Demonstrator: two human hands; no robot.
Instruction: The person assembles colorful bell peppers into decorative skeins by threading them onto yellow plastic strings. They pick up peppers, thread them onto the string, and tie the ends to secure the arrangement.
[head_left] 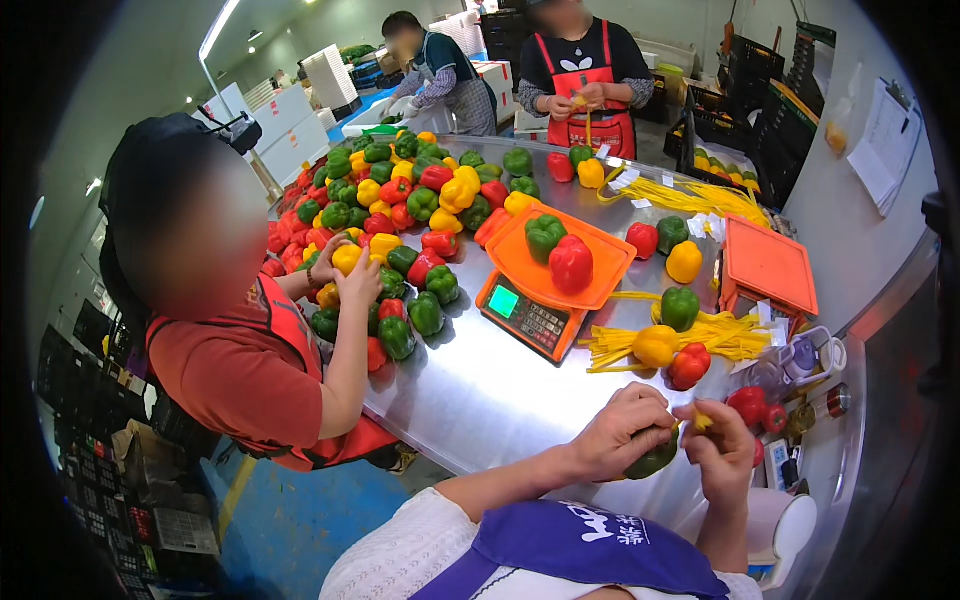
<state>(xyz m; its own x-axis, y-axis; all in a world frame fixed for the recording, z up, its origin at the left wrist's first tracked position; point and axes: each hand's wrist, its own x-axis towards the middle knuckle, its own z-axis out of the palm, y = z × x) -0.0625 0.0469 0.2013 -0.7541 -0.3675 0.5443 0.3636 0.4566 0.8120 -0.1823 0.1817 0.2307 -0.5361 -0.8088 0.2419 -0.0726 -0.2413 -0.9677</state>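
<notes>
My left hand (622, 432) is wrapped round a dark green bell pepper (655, 458), mostly hidden by my fingers. Close beside it, my right hand (728, 455) pinches a short yellow strip (703, 421) between thumb and fingers. Just beyond my hands lie a yellow bell pepper (655, 346), a red bell pepper (689, 367) and a green bell pepper (680, 309). They rest on or against a bundle of long yellow strips (725, 338) with white tags.
An orange scale (533, 318) carries a green and a red pepper on its tray (600, 285). A large mixed pepper heap (400, 200) covers the metal table's (480, 410) far left. A person in red (270, 370) handles a yellow pepper at left; another stands across (590, 90). Jars (830, 402) stand at right.
</notes>
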